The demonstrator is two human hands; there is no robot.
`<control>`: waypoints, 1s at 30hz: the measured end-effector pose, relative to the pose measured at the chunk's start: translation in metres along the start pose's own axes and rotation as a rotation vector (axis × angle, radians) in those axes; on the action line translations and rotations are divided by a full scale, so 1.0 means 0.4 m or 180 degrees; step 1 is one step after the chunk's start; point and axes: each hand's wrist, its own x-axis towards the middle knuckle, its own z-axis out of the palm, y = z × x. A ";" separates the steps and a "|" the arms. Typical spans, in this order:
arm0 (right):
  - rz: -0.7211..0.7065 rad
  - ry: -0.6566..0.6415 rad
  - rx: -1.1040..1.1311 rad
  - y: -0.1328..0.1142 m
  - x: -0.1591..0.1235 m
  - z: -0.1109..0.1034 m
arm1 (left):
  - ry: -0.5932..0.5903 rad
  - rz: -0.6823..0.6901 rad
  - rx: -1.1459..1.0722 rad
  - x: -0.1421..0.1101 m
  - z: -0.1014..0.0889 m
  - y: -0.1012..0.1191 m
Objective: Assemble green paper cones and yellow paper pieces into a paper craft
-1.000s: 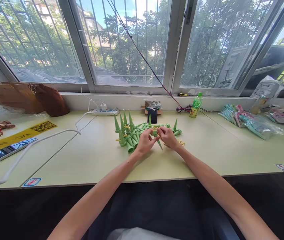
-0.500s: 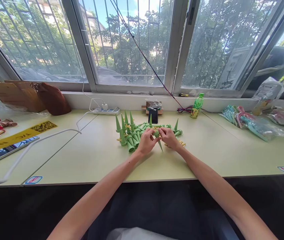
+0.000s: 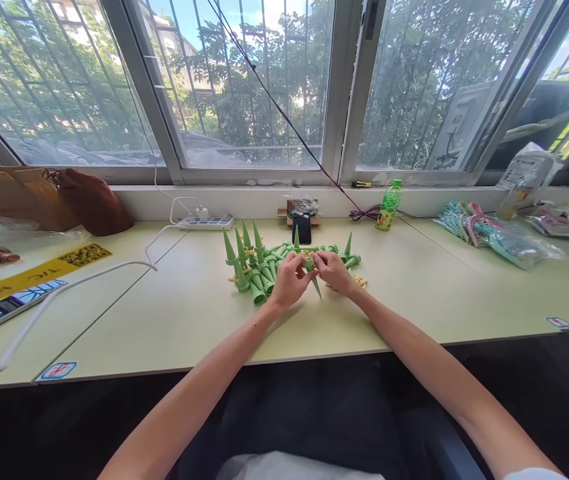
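Observation:
A green plastic cone (image 3: pixel 317 287) points tip-down between my hands, just above the table. My left hand (image 3: pixel 289 283) is closed around its wide end. The fingers of my right hand (image 3: pixel 333 270) are pinched together at the cone's rim; what lies between them is too small and hidden to name. To the left, several green cones (image 3: pixel 260 273) stand upright or lie on their sides, some with small yellow pieces (image 3: pixel 241 280) attached. More loose yellow pieces (image 3: pixel 361 282) lie beside my right wrist. Another cone (image 3: pixel 348 245) stands upright behind my right hand.
Behind the cones a dark phone (image 3: pixel 302 230) leans on a small box. A power strip (image 3: pixel 207 223), a green-capped bottle (image 3: pixel 389 205) and bagged coloured items (image 3: pixel 494 230) line the windowsill. A white cable (image 3: pixel 79 277) crosses the table (image 3: pixel 164 333) on the left.
The view has shifted slightly. Both hands stay together at the same green cone, which still points downward, with only small finger movement.

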 end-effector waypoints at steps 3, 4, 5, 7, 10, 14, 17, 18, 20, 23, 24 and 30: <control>0.0008 0.0004 0.0034 0.000 0.000 0.001 | -0.0022 -0.0042 -0.0055 -0.001 -0.001 0.002; 0.0013 0.0002 0.0049 0.000 0.001 0.001 | -0.0023 -0.0050 -0.0078 -0.001 -0.001 0.002; 0.0017 0.0003 0.0062 0.000 0.001 0.001 | -0.0025 -0.0052 -0.0099 -0.002 -0.001 0.002; 0.0022 0.0003 0.0083 0.000 0.001 0.001 | -0.0023 -0.0041 -0.0118 -0.003 -0.001 0.003; 0.0034 -0.0002 0.0133 -0.002 0.001 0.001 | -0.0016 0.0036 -0.0065 -0.003 -0.001 0.003; 0.0075 -0.0025 0.0244 -0.006 0.000 0.001 | -0.0026 0.0213 0.0035 -0.004 -0.005 0.006; 0.0067 -0.0025 0.0305 -0.007 0.000 0.001 | -0.0035 0.0310 0.0077 -0.005 -0.007 0.010; 0.0060 -0.0030 0.0314 -0.007 0.001 0.002 | -0.0031 0.0338 0.0086 -0.006 -0.008 0.011; 0.0056 -0.0041 0.0326 -0.006 0.002 0.002 | -0.0020 0.0390 0.0091 -0.006 -0.008 0.013; 0.0059 -0.0053 0.0366 -0.006 0.002 0.002 | -0.0007 0.0456 0.0076 -0.007 -0.009 0.013; 0.0054 -0.0054 0.0387 -0.007 0.002 0.002 | -0.0004 0.0480 0.0070 -0.008 -0.009 0.012; 0.0032 -0.0086 0.0487 -0.011 0.003 0.001 | 0.0014 0.0629 0.0140 -0.008 -0.012 0.009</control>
